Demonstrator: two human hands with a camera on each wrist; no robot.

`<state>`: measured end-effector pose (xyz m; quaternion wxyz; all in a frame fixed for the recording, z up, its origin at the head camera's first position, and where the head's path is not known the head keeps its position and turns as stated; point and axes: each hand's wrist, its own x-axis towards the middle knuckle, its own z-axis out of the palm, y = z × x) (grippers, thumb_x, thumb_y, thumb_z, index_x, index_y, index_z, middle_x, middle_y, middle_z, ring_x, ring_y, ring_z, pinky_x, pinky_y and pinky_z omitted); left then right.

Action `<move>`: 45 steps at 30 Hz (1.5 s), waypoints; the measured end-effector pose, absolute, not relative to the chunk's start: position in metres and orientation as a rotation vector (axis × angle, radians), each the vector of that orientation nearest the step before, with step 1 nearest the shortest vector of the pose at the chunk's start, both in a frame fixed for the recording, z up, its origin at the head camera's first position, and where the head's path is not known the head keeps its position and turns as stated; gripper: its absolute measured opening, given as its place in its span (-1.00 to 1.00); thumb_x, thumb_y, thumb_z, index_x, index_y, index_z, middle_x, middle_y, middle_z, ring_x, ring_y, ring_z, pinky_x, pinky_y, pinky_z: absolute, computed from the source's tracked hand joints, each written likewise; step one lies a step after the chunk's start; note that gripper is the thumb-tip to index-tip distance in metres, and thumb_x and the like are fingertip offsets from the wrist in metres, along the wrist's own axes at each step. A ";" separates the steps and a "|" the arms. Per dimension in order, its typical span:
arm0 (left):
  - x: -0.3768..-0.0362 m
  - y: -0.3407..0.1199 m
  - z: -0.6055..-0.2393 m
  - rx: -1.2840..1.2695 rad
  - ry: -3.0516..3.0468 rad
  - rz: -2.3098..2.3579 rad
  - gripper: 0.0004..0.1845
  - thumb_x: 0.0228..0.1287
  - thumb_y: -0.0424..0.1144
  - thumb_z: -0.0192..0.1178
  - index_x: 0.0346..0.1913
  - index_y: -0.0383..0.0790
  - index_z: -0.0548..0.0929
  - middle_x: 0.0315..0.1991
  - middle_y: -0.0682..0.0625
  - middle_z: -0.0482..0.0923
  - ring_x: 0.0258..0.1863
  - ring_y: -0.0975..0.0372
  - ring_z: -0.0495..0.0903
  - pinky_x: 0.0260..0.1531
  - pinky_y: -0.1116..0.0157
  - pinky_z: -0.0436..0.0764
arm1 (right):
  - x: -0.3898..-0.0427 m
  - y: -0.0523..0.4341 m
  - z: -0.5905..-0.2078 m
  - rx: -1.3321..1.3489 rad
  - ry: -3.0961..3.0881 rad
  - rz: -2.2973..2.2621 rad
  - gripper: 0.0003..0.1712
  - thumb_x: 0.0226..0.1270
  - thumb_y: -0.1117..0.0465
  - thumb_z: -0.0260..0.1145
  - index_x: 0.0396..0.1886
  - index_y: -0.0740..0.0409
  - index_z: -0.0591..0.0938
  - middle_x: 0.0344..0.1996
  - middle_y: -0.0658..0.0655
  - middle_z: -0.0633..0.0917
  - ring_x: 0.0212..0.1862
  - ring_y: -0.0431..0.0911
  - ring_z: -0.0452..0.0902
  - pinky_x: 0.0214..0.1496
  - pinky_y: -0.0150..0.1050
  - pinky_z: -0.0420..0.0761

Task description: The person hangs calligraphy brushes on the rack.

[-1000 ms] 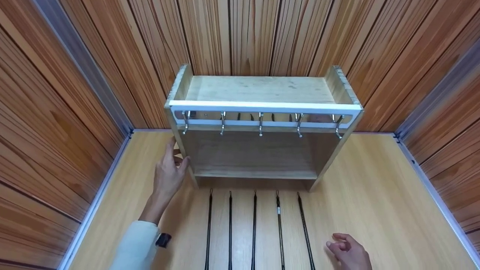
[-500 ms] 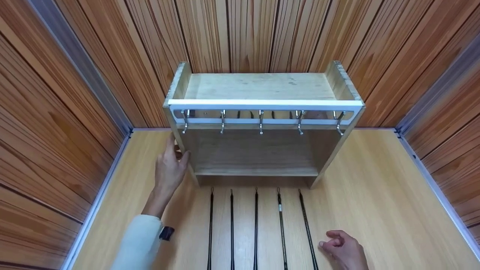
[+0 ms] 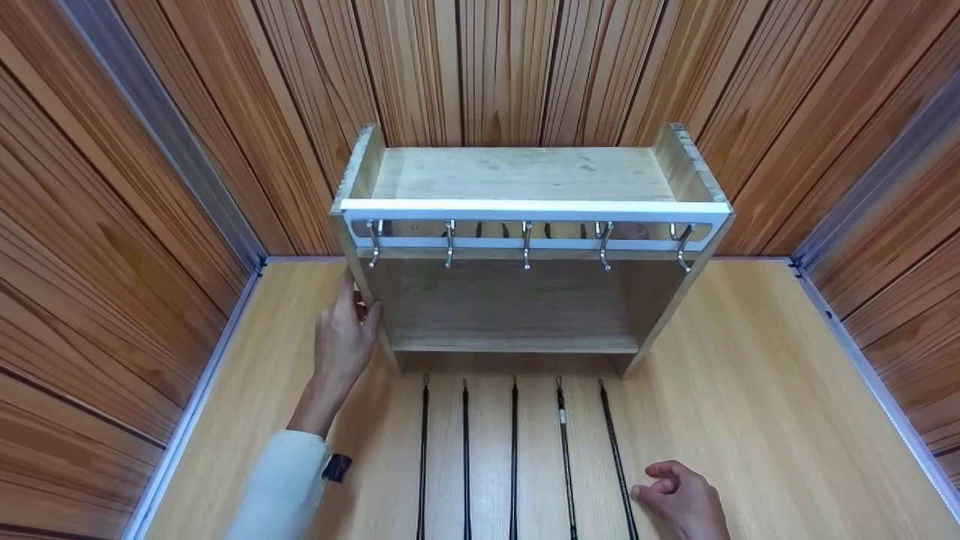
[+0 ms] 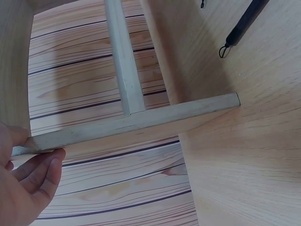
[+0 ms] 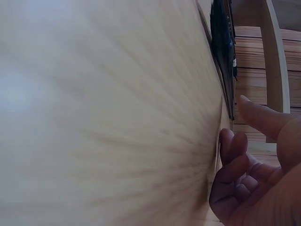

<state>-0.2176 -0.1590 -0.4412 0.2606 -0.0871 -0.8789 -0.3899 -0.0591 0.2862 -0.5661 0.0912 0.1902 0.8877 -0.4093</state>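
Note:
A wooden shelf unit stands at the back, with a white rail of metal hooks across its upper front. My left hand grips its left side panel; in the left wrist view the thumb and fingers pinch the panel's edge. Several thin black sticks with small loops at their tips lie side by side on the table before the shelf. Just right of the rightmost stick, my right hand hovers low with loosely bent fingers, holding nothing.
The light wooden tabletop extends on both sides of the shelf. Plank-patterned walls enclose it at the back, left and right, with grey metal strips at the corners. A dark band sits by the left sleeve.
My right hand has moved a little left and forward, closer to the rightmost stick. My left hand keeps its grip on the shelf panel.

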 end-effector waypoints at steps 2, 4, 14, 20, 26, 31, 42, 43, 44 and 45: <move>-0.219 -0.159 -0.441 -0.260 -2.359 -1.045 -0.29 0.36 -0.46 0.22 0.50 -0.30 0.19 -0.07 -0.32 0.66 -0.26 -0.02 0.72 -0.33 0.08 0.71 | -0.060 0.285 -0.567 0.548 2.654 -1.222 -0.56 0.07 0.16 0.58 -0.14 0.32 0.66 -0.56 -0.03 0.62 -0.42 -0.11 0.50 -0.22 -0.17 0.44; -0.221 -0.159 -0.441 -0.282 -2.342 -1.036 -0.29 0.35 -0.47 0.23 0.50 -0.30 0.20 -0.07 -0.32 0.66 -0.27 -0.02 0.72 -0.34 0.09 0.71 | -0.061 0.283 -0.567 0.530 2.671 -1.223 -0.58 0.07 0.16 0.58 -0.16 0.32 0.67 -0.56 -0.03 0.62 -0.42 -0.12 0.51 -0.20 -0.17 0.45; -0.220 -0.158 -0.442 -0.226 -2.376 -1.071 -0.29 0.37 -0.46 0.22 0.52 -0.28 0.18 -0.04 -0.31 0.64 -0.25 0.00 0.71 -0.32 0.11 0.71 | -0.062 0.277 -0.567 0.480 2.688 -1.209 -0.61 0.05 0.16 0.58 -0.20 0.28 0.67 -0.57 -0.04 0.62 -0.41 -0.13 0.51 -0.15 -0.14 0.47; -0.220 -0.158 -0.440 -0.228 -2.369 -1.080 -0.30 0.37 -0.46 0.21 0.51 -0.29 0.19 -0.05 -0.30 0.64 -0.24 0.01 0.70 -0.31 0.10 0.71 | -0.065 0.273 -0.565 0.462 2.680 -1.210 -0.58 0.02 0.13 0.61 -0.22 0.27 0.66 -0.57 -0.02 0.58 -0.43 -0.11 0.48 -0.19 -0.16 0.46; -0.219 -0.158 -0.441 -0.228 -2.368 -1.084 -0.28 0.37 -0.45 0.22 0.52 -0.27 0.18 -0.04 -0.29 0.64 -0.23 0.01 0.71 -0.30 0.10 0.71 | -0.066 0.268 -0.564 0.484 2.645 -1.201 -0.60 0.03 0.17 0.60 -0.21 0.27 0.65 -0.57 -0.01 0.57 -0.44 -0.10 0.47 -0.24 -0.17 0.43; -0.219 -0.158 -0.442 -0.261 -2.339 -1.058 -0.30 0.36 -0.46 0.23 0.49 -0.33 0.20 -0.07 -0.34 0.65 -0.27 -0.02 0.72 -0.37 0.09 0.71 | -0.065 0.265 -0.565 0.469 2.661 -1.202 -0.62 0.02 0.19 0.59 -0.23 0.26 0.65 -0.58 -0.01 0.57 -0.45 -0.10 0.46 -0.27 -0.19 0.42; -0.217 -0.159 -0.442 -0.245 -2.371 -1.047 -0.30 0.37 -0.45 0.22 0.50 -0.33 0.19 -0.05 -0.34 0.65 -0.26 -0.02 0.72 -0.37 0.10 0.71 | -0.062 0.258 -0.567 0.419 2.717 -1.155 -0.69 0.00 0.22 0.57 -0.30 0.19 0.64 -0.60 -0.05 0.59 -0.49 -0.13 0.47 -0.29 -0.16 0.45; -0.217 -0.159 -0.443 -0.241 -2.374 -1.049 -0.30 0.37 -0.45 0.22 0.50 -0.33 0.19 -0.05 -0.34 0.65 -0.25 -0.02 0.72 -0.37 0.10 0.71 | -0.062 0.258 -0.567 0.420 2.719 -1.150 -0.70 0.00 0.22 0.57 -0.31 0.19 0.64 -0.61 -0.05 0.59 -0.49 -0.13 0.47 -0.30 -0.16 0.45; -0.217 -0.159 -0.443 -0.238 -2.376 -1.047 -0.30 0.38 -0.44 0.22 0.51 -0.32 0.19 -0.06 -0.34 0.65 -0.25 -0.02 0.72 -0.36 0.10 0.71 | -0.062 0.258 -0.568 0.418 2.721 -1.146 -0.72 0.00 0.23 0.56 -0.33 0.18 0.64 -0.61 -0.05 0.58 -0.50 -0.13 0.47 -0.31 -0.17 0.45; -0.217 -0.159 -0.444 -0.236 -2.377 -1.044 -0.30 0.38 -0.45 0.22 0.51 -0.32 0.19 -0.06 -0.34 0.65 -0.25 -0.02 0.72 -0.36 0.10 0.71 | -0.062 0.257 -0.568 0.417 2.721 -1.141 -0.73 0.00 0.23 0.56 -0.33 0.18 0.64 -0.61 -0.05 0.58 -0.50 -0.13 0.47 -0.32 -0.17 0.45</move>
